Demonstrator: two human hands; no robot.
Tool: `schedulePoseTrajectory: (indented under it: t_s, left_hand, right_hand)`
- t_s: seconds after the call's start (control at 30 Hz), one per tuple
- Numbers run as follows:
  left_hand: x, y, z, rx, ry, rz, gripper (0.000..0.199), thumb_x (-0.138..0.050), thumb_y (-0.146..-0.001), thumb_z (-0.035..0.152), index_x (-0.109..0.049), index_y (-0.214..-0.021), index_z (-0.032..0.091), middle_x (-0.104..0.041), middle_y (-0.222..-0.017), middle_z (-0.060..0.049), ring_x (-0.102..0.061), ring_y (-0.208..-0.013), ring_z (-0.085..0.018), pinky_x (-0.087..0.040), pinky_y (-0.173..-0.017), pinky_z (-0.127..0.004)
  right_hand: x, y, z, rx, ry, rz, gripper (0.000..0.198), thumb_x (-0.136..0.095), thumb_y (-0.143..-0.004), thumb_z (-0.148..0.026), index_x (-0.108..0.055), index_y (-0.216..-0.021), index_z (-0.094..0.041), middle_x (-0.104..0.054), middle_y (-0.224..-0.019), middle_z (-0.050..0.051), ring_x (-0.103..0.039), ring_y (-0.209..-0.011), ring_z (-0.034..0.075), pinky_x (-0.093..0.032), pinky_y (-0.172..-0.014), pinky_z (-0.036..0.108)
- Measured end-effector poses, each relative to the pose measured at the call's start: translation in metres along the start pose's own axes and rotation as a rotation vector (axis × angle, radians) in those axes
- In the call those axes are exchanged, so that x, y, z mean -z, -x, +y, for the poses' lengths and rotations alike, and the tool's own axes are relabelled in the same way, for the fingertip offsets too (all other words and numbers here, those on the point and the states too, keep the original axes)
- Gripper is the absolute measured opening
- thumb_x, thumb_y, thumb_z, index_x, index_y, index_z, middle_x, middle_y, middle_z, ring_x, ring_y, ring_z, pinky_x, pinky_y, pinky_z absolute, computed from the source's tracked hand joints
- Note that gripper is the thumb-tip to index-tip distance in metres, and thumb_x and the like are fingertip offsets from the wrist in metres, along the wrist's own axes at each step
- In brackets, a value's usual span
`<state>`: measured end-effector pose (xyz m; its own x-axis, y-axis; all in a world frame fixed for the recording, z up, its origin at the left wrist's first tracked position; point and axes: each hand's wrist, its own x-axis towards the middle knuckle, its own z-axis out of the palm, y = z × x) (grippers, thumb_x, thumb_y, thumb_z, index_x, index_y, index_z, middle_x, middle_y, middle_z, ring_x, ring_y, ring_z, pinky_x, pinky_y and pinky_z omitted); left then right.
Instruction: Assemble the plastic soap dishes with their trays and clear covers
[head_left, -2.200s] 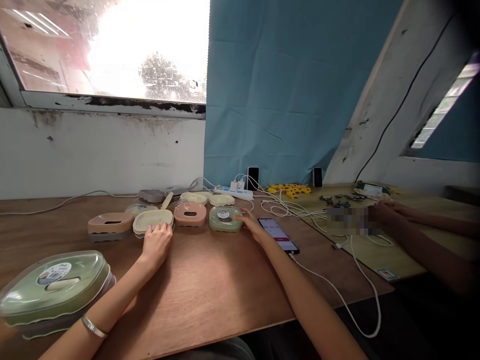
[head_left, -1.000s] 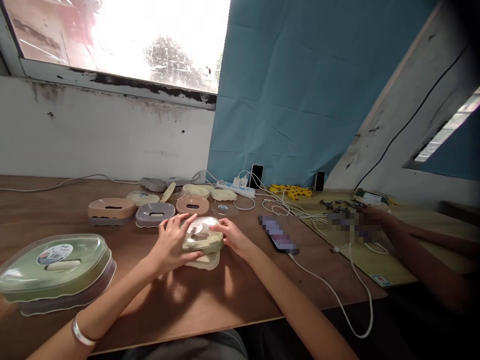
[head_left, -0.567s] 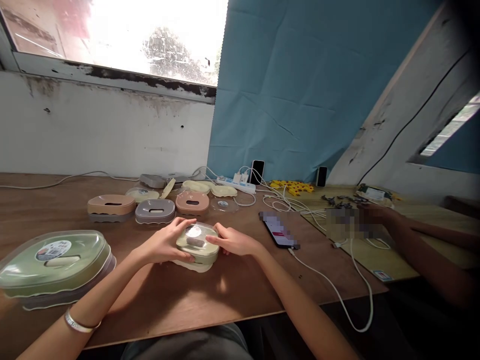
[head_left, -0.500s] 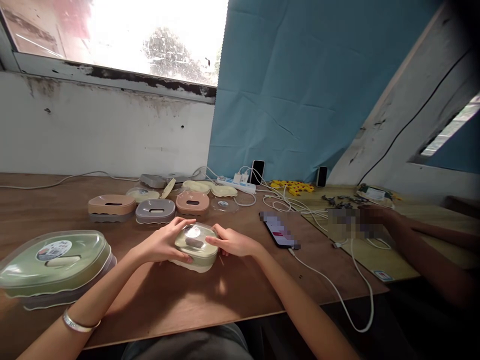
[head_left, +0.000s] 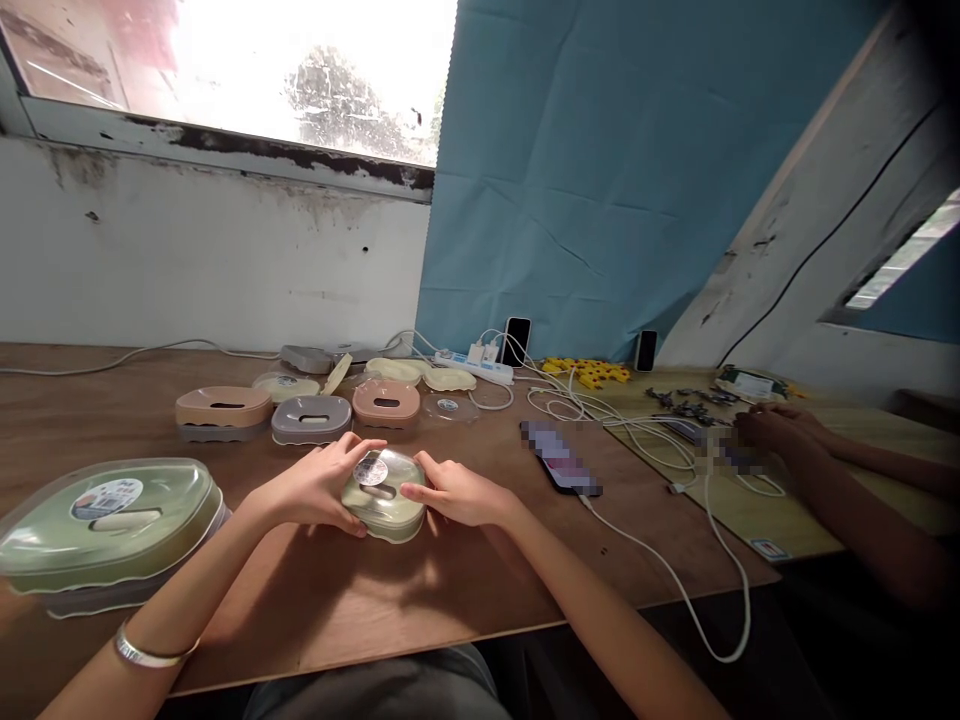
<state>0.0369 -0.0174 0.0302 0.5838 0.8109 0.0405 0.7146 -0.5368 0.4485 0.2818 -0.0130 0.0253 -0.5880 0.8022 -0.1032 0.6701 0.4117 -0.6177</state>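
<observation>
Between my two hands is a small pale green plastic box (head_left: 390, 520) with a clear lid and a round label, slotted on top like a soap box. My left hand (head_left: 322, 485) curls around its left side, thumb low at the front and fingers at the back. From the right, my right hand (head_left: 457, 490) grips the box, thumb lying on the lid and the other fingers partly hidden behind. Just beyond my hands stand a grey box (head_left: 311, 420), a peach box (head_left: 386, 402) and a peach-and-grey box (head_left: 223, 412). A larger-looking green box (head_left: 112, 520) with a clear lid sits at the left.
A phone (head_left: 561, 460) on a white cable lies to the right. Clear lids (head_left: 450, 406), cream parts (head_left: 450, 378) and a power strip (head_left: 474, 366) are at the back. A co-worker's hands (head_left: 780, 430) are over the yellowish board (head_left: 832, 470), near dark small parts (head_left: 686, 405).
The green box has shifted slightly left with both my hands and tilted a little. The co-worker's hands have moved slightly on the right.
</observation>
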Motion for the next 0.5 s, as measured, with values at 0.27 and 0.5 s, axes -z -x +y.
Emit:
schedulePoseTrajectory:
  t_s: [0.27,0.5]
  left_hand:
    - [-0.001,-0.003,-0.004,-0.017,-0.009,-0.009,0.097,-0.076,-0.057,0.036,-0.026,-0.14,0.032,-0.04,-0.125,-0.006,-0.054,-0.103,-0.027,-0.045,-0.083,-0.034]
    - [0.004,-0.004,-0.007,-0.016,0.002,-0.012,0.093,-0.076,-0.057,0.045,-0.031,-0.138,0.03,-0.051,-0.114,-0.006,-0.053,-0.105,-0.029,-0.045,-0.085,-0.036]
  right_hand:
    - [-0.005,-0.007,0.003,-0.048,-0.086,0.045,0.052,-0.04,-0.081,-0.073,-0.046,-0.085,-0.021,-0.061,-0.063,0.001,-0.058,-0.065,0.02,-0.035,-0.055,0.025]
    - [-0.007,-0.019,0.011,-0.049,-0.134,0.106,0.054,-0.039,-0.084,-0.07,-0.051,-0.073,-0.019,-0.058,-0.067,0.002,-0.053,-0.066,0.017,-0.035,-0.057,0.026]
